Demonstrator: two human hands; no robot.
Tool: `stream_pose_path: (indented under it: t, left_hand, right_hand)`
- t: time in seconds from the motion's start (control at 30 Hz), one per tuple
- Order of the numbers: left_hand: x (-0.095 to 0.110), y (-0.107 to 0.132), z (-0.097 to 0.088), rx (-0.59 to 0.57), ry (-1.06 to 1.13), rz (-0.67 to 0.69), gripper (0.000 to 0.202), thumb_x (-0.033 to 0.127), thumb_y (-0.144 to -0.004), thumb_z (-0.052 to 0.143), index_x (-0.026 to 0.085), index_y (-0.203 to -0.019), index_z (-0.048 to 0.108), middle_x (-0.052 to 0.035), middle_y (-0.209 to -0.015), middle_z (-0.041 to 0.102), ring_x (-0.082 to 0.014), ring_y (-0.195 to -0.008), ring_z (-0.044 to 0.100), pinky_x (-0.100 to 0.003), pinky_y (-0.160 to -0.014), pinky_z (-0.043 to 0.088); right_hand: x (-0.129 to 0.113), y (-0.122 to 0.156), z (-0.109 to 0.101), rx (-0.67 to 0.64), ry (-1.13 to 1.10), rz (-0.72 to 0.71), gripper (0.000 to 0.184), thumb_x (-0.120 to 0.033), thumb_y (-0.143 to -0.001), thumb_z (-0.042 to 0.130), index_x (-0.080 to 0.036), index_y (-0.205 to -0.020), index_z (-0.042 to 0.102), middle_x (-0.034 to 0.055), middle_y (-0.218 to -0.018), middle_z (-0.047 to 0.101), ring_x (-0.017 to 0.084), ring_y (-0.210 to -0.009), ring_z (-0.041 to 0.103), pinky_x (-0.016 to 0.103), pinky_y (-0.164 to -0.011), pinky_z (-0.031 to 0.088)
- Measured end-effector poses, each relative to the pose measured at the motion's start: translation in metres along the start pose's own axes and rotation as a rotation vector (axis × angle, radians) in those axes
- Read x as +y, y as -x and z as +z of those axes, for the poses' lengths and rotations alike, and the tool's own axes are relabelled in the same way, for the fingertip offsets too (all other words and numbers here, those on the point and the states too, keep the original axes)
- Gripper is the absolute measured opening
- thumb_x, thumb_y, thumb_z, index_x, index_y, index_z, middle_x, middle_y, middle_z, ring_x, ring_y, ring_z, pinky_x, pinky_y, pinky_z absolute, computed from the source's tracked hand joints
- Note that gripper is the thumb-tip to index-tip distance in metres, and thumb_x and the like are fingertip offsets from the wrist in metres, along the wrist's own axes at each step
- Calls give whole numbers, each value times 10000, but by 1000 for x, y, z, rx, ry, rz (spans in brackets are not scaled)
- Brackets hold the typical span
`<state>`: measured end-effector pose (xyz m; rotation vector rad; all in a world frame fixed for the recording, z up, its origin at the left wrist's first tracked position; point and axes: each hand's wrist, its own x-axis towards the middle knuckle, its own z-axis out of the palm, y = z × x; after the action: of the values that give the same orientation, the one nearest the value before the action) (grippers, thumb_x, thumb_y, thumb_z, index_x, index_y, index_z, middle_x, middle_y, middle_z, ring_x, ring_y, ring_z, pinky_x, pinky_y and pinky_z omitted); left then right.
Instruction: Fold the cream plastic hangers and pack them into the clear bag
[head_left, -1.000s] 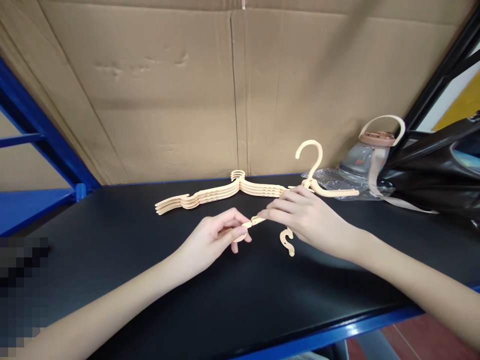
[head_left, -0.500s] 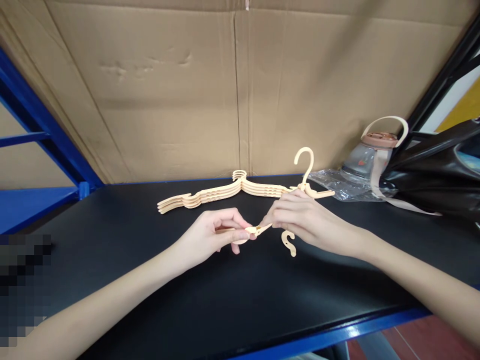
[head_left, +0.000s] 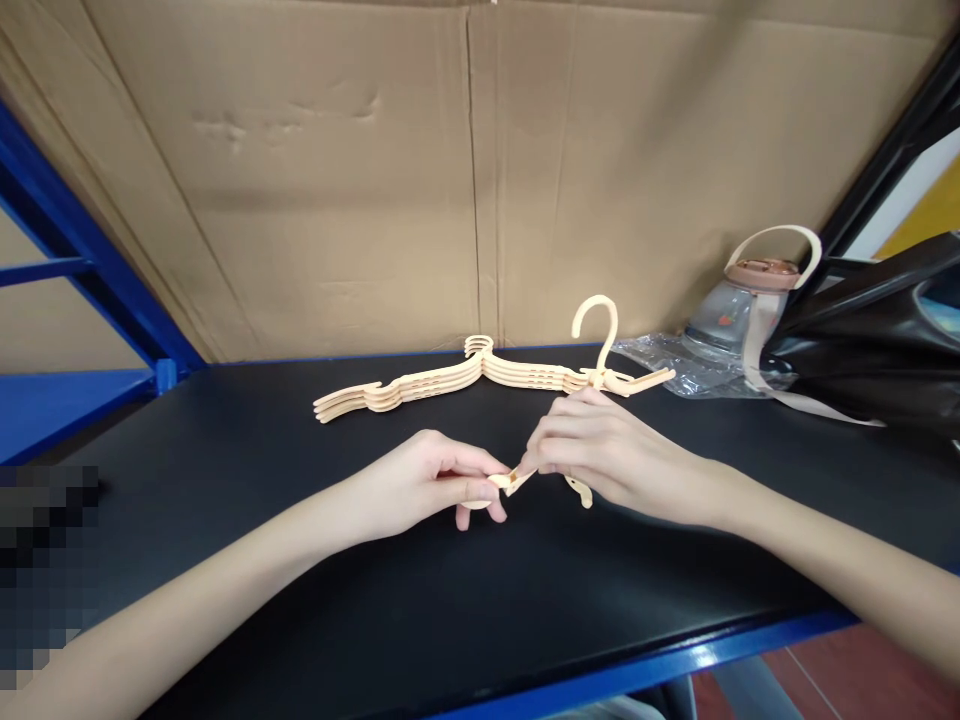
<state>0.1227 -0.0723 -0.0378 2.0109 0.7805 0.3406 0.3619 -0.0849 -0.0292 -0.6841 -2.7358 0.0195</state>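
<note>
I see open counter (head_left: pixel 450 630) at lower centre, where a hand could pass between the forearms (head_left: pixel 255 570). At mid-frame the left grip (head_left: pixel 431 490) and right grip (head_left: pixel 615 445) leave little gap, a pale piece (head_left: pixel 499 483) spanning it. Higher up, stacked hangers (head_left: pixel 442 383) and a raised hook (head_left: pixel 613 330) obstruct; cardboard (head_left: pixel 337 220) walls off the top, a bottle (head_left: pixel 720 315) the right.

hands (head_left: pixel 412 488): 2 | held hanger (head_left: pixel 608 350): 1 | hanger stack (head_left: pixel 442 382): 1 | bottle (head_left: pixel 724 318): 1
</note>
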Motion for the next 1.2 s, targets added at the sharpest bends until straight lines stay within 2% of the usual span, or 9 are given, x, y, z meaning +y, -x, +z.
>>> stream_pose_path:
  t: [0.13,0.3,0.4,0.53,0.63,0.7,0.87,1.03,1.2]
  left_hand:
    - [3,1,1,22,-108,25,202,266,-902,543,156,-922,711,-20,-821,739,-89,-563,601,-185,-622,478]
    - [7,3,-2,39,-33,-11,253,297,-916,524,158,-1048,689,-26,-820,735,-89,-574,582,-194,-620,489]
    - [7,3,-3,16,-1,-9,277,273,-913,528,174,-1135,663,-26,-813,732,-90,-593,581,-195,-622,492]
    - [7,2,-4,-33,-17,-4,240,257,-920,515,183,-1069,687,-25,-842,729,-96,-639,588,-195,-648,483]
    - [7,2,-3,-65,-43,-15,245,277,-929,500,198,-1089,668,-5,-829,727,-90,-615,573,-191,-640,468]
    - [7,3,-4,-59,-74,-19,246,293,-939,477,187,-1038,676,0,-821,716,-91,-623,565,-192,-642,454]
    - [8,2,-5,35,-189,17,348,297,-963,410,150,-763,653,8,-732,628,-108,-676,531,-203,-653,392]
    - [9,3,-4,24,-206,49,449,374,-989,332,160,-693,593,36,-670,554,-97,-633,479,-208,-655,356]
    - [9,5,-4,-45,-251,24,426,374,-990,333,162,-739,602,35,-670,576,-99,-618,484,-214,-641,347]
  right_hand:
    - [-4,-1,3,-4,61,-36,271,-76,-946,384,-187,-989,626,36,-892,662,169,-794,488,315,-724,289]
    - [-5,0,-2,82,45,29,255,-145,-975,392,-207,-1001,638,26,-902,666,165,-829,515,314,-765,298]
    - [-4,1,-4,98,46,45,273,-157,-981,379,-204,-992,648,34,-913,668,169,-843,525,316,-774,302]
    - [-3,1,-5,86,27,47,273,-166,-982,385,-205,-1007,655,35,-907,670,176,-852,531,323,-791,305]
    - [-4,2,-5,77,34,47,272,-166,-980,391,-210,-1010,658,37,-919,671,180,-863,532,325,-788,307]
    - [-4,2,-5,81,35,50,273,-169,-980,391,-212,-1010,660,35,-929,673,179,-863,530,323,-783,307]
    - [-3,3,-7,99,16,61,265,-167,-978,403,-207,-1015,662,26,-919,671,166,-857,528,317,-798,310]
    - [-1,2,-5,121,31,68,256,-167,-974,415,-205,-1007,666,25,-916,668,165,-849,531,312,-786,309]
    - [-3,3,-5,73,-10,84,246,-180,-974,424,-197,-1014,666,31,-911,673,171,-858,530,319,-820,317]
